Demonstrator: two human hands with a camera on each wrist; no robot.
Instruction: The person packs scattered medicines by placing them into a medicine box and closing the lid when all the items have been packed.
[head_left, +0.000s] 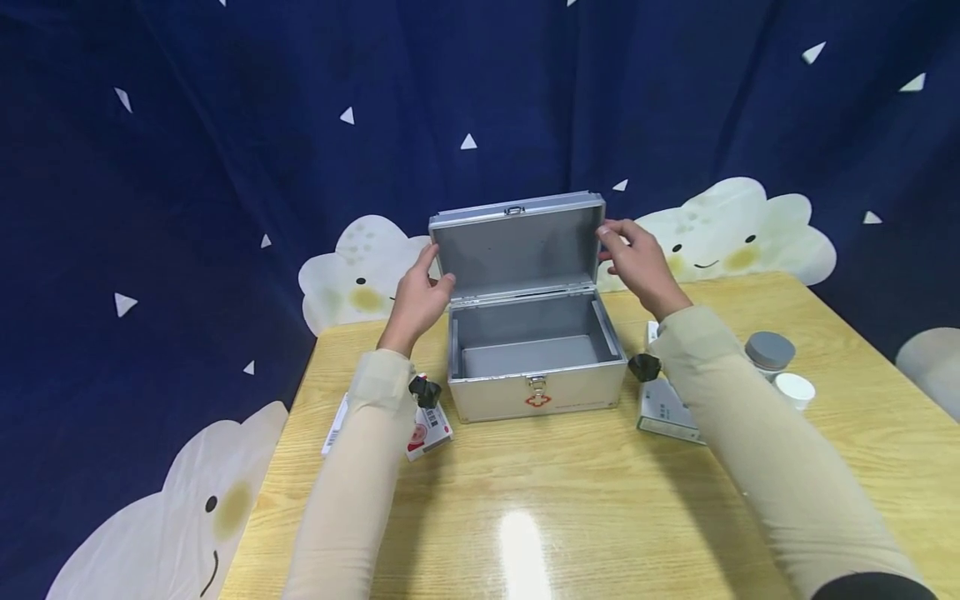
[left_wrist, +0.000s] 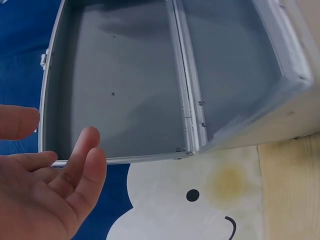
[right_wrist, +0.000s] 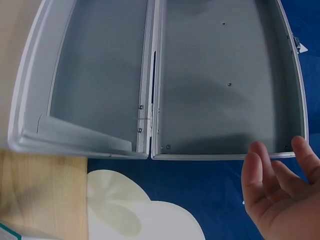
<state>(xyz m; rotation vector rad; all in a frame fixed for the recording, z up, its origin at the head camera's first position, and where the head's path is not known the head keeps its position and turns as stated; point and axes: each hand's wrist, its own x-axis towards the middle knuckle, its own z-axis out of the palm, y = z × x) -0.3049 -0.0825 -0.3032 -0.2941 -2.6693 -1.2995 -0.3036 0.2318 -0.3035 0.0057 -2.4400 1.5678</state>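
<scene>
A silver first-aid case (head_left: 487, 400) with a red cross on its front stands on the table, its lid (head_left: 521, 250) raised upright. The grey inside of the case holds nothing that I can see. At the lid's left edge is my left hand (head_left: 417, 302), fingers loosely bent and apart; in the left wrist view its fingertips (left_wrist: 89, 136) overlap the lid's corner. My right hand (head_left: 637, 258) is at the lid's right edge, its fingertips (right_wrist: 257, 150) by the rim in the right wrist view. Whether either hand presses on the lid is hard to see.
Left of the case lie a red-and-white medicine box (head_left: 431, 431) and a white box (head_left: 336, 427), partly behind my sleeve. To its right are a grey-and-white medicine box (head_left: 667, 410), a grey-lidded jar (head_left: 770, 350) and a white-capped bottle (head_left: 795, 387). A blue curtain (head_left: 525, 100) hangs behind the table.
</scene>
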